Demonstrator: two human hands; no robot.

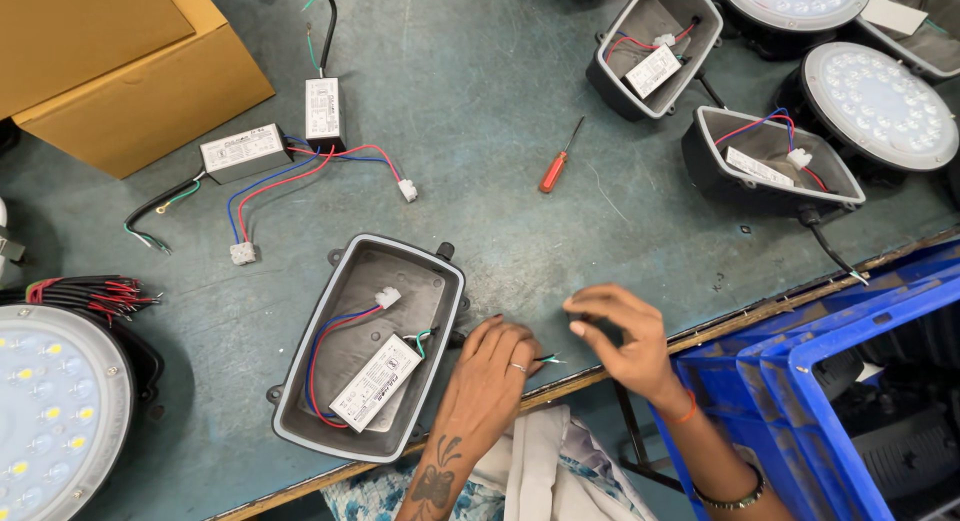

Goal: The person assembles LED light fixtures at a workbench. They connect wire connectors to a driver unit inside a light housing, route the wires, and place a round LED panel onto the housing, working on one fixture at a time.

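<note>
Resting at the near edge of the desk [470, 101], the left hand [492, 366] lies just beside the right wall of a grey housing [345, 401], its fingers curled and pinching a thin cable end [549, 359] whose green and white wire tips project to the right. The right hand [622, 336] hovers close to those tips, fingers bent inward with thumb and forefinger nearly together; whether it grips anything cannot be determined. The housing sits open side up and contains a white driver module [376, 383], red and blue leads, and a white connector [388, 297]. Two loose driver modules [245, 151] with coloured wiring lie farther up the desk, near a cardboard box [120, 71]. A red-handled screwdriver [558, 163] lies well apart from both hands, toward the middle of the desk. Two more wired housings [770, 166] and round LED lamp heads [880, 106] occupy the far right. A blue plastic crate [800, 381] stands beside the right forearm, below the desk edge.
</note>
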